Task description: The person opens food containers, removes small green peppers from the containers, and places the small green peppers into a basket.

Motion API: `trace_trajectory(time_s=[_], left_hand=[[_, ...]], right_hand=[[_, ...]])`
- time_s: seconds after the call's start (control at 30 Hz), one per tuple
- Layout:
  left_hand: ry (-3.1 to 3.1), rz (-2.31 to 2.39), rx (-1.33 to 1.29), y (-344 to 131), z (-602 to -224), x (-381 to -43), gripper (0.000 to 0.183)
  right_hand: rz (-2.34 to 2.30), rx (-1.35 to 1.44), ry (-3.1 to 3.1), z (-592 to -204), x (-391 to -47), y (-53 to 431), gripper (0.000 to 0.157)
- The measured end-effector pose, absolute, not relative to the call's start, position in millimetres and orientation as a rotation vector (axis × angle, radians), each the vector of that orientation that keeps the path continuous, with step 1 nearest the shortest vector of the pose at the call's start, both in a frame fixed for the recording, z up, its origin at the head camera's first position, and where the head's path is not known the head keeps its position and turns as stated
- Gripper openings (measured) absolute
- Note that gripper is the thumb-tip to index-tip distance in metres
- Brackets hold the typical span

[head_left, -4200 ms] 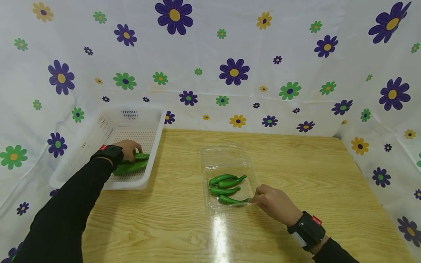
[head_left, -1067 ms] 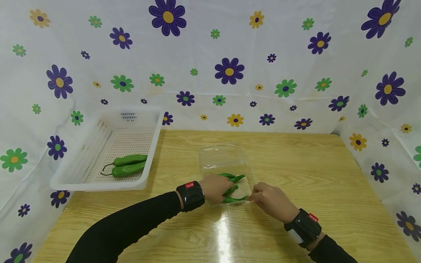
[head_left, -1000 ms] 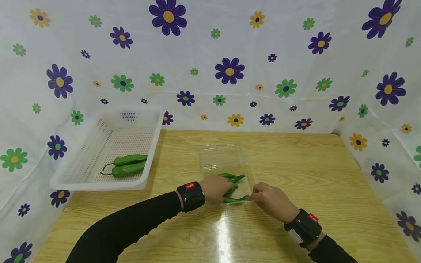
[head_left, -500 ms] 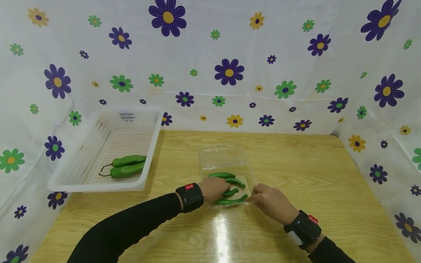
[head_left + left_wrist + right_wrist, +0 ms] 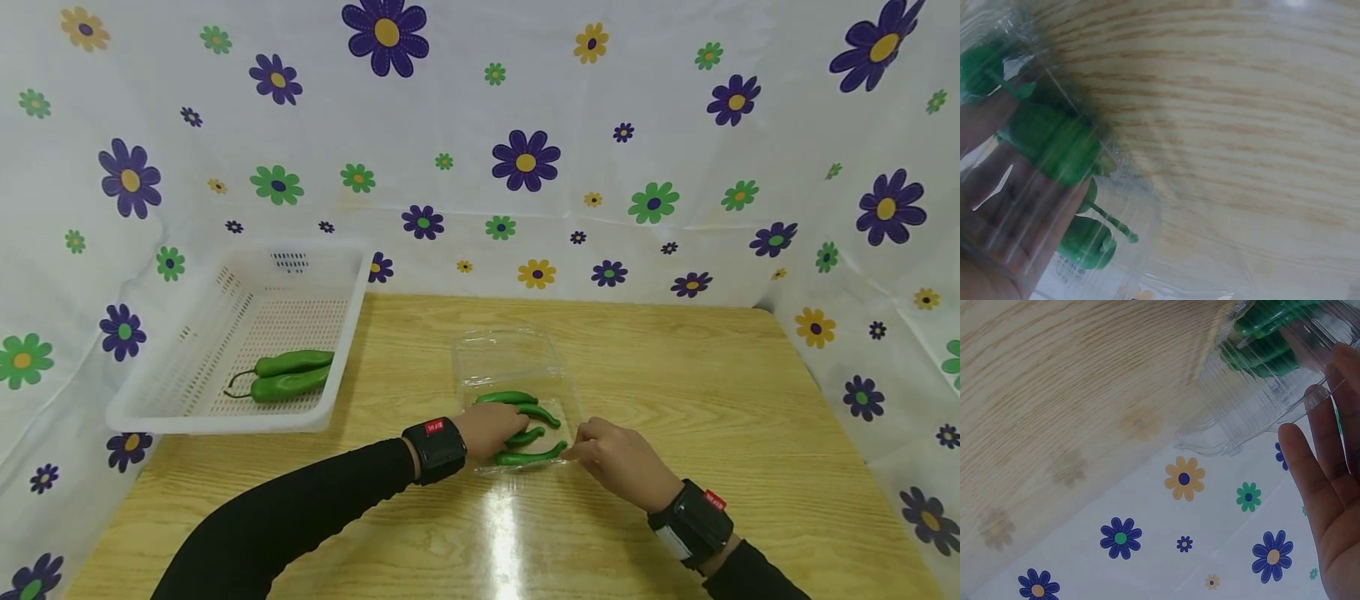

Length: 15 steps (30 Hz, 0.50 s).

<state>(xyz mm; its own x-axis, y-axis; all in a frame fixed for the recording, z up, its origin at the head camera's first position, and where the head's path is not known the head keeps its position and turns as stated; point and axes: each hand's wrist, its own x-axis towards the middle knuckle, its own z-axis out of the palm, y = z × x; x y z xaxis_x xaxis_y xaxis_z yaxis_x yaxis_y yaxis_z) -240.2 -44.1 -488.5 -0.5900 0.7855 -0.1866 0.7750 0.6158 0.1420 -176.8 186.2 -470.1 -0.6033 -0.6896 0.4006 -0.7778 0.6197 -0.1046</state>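
Observation:
A clear plastic clamshell container lies open on the table, its lid folded back away from me. Several long green peppers lie side by side in its near half. My left hand reaches in among them and grips a green pepper, seen through the clear wall in the left wrist view; in the head view the hand covers part of the peppers. At the container's near right corner, my right hand pinches the rim. The right wrist view shows this hand beside the clear side wall.
On the left stands a white perforated plastic basket with two larger-looking green peppers inside. A flower-print cloth hangs behind and at both sides of the wood-grain table.
The left hand has moved from the basket into the container. Under its fingers a pepper has shifted and turned within the last second. The right hand has stayed at the container's corner.

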Motion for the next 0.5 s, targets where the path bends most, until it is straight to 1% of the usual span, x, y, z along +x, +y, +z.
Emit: trace_trajectory(time_s=[0.23,0.33,0.5], left_hand=[[2.633,0.081,1.303,-43.5,-487.9,-238.7,0.003],[2.647,0.078,1.326,-43.6,-490.4,-237.5,0.007],[2.644,0.118,1.325,-43.4,-491.2,-237.1,0.008]], right_hand=[[0.387,1.175,-2.539,-469.1,-176.5,185.5,0.022],[0.386,1.175,-2.545,-468.9,-176.4,185.2,0.022],[0.378,1.175,-2.553,-467.6,-176.2,184.9,0.022]])
